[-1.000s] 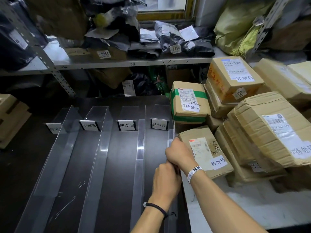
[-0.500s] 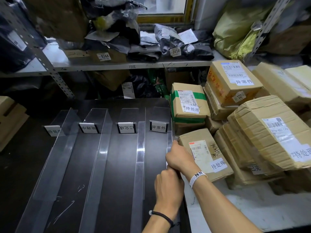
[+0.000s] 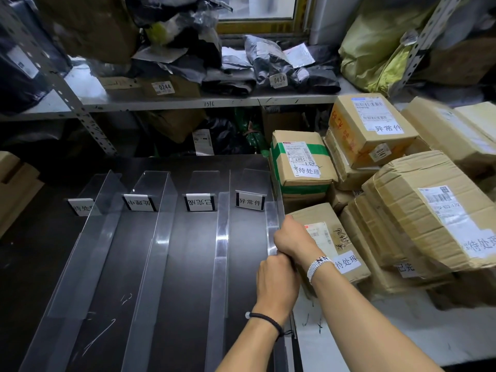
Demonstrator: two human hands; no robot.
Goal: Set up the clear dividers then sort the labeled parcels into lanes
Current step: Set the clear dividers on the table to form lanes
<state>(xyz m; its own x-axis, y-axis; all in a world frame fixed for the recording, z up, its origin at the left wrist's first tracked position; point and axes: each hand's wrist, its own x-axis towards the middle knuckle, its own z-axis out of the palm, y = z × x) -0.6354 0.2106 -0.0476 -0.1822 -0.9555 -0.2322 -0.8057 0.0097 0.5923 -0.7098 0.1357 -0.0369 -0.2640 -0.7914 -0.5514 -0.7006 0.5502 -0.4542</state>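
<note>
Several clear dividers stand on a dark board (image 3: 188, 264), forming lanes with white label cards (image 3: 251, 202) at the far end. My left hand (image 3: 276, 283) and my right hand (image 3: 292, 240) both grip the rightmost clear divider (image 3: 272, 218) at the board's right edge, one hand right behind the other. Labeled cardboard parcels are piled on the right: a small one (image 3: 346, 242) beside my right hand, a green-taped one (image 3: 303, 162), and a large one (image 3: 434, 210).
A metal shelf (image 3: 188, 103) above carries dark mailer bags and tagged boxes. More boxes (image 3: 370, 124) stack at the far right, and a yellow-green sack (image 3: 375, 44) sits above them. Flattened cardboard (image 3: 13, 183) lies at the left. A white tabletop (image 3: 375, 331) extends under the parcels.
Both hands stay on the rightmost divider and have shifted only slightly along it; the view has drifted a little.
</note>
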